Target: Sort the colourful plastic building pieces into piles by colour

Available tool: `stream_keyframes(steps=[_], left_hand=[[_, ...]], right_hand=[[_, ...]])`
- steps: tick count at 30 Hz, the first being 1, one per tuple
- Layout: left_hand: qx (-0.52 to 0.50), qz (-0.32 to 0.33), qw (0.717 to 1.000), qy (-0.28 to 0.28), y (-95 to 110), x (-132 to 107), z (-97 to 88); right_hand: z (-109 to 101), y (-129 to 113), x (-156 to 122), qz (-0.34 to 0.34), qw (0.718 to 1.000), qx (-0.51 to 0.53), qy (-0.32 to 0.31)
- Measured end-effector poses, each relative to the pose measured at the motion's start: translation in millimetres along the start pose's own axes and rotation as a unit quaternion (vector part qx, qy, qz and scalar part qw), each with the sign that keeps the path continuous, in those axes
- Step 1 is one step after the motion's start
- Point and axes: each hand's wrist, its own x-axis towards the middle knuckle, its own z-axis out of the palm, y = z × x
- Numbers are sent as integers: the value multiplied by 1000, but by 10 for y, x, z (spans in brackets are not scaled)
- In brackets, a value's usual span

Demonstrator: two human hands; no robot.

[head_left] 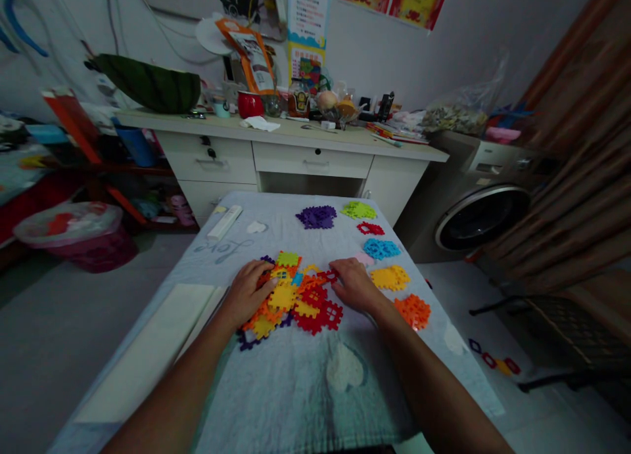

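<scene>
A mixed pile of toothed plastic building pieces (283, 297) in yellow, orange, red and purple lies mid-table. My left hand (250, 293) rests on the pile's left side, thumb apart from the fingers, over orange and red pieces. At the pile's right edge, my right hand (355, 283) has bent fingers on a red piece (327, 276). Sorted by colour, smaller heaps lie beyond and to the right: purple (316, 217), lime green (359, 209), red (371, 228), blue (381, 248), yellow (390, 278) and orange (413, 311).
A pale cloth (290, 401) covers the table. White flat panels (148, 349) lie along its left side, and a white strip (225, 223) lies farther back. A cluttered desk (305, 135) stands behind, with a washing machine (458, 198) to its right. Several pieces (493, 360) lie low at right.
</scene>
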Motion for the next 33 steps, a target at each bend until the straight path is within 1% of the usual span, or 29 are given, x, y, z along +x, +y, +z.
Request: stream_keyframes(steps=[3, 9, 11, 14, 17, 19, 20, 22, 24, 26, 28, 33], left_hand=[[2, -1, 1000, -3, 5, 1, -4], [9, -1, 1000, 5, 4, -6, -4], [7, -5, 1000, 0, -4, -8, 0], [4, -13, 1000, -4, -6, -8, 5], [3, -15, 1000, 0, 12, -6, 2], [0, -13, 1000, 2, 30, -6, -7], [-1, -11, 1000, 1, 39, -6, -13], [-4, -8, 1000, -1, 51, -7, -25], [-4, -8, 1000, 0, 56, -9, -33], [-4, -8, 1000, 1, 53, -11, -36], [-4, -9, 1000, 4, 45, -11, -34], [1, -17, 1000, -2, 18, -10, -20]], right_hand=[[16, 6, -4, 3, 1000, -14, -20], [-27, 5, -24, 33, 999, -24, -6], [-48, 27, -13, 43, 999, -19, 5], [-130, 118, 42, 51, 998, 3, 42], [-311, 305, 158, 64, 994, 29, 80], [-468, 492, 275, 81, 990, 48, 109], [-545, 601, 344, 100, 985, 57, 125], [-673, 834, 499, 162, 971, 57, 165], [-746, 1055, 659, 214, 959, 41, 183], [-762, 1234, 810, 262, 948, 20, 177], [-732, 1357, 939, 296, 942, 1, 158], [-566, 1481, 1148, 320, 938, -12, 130]])
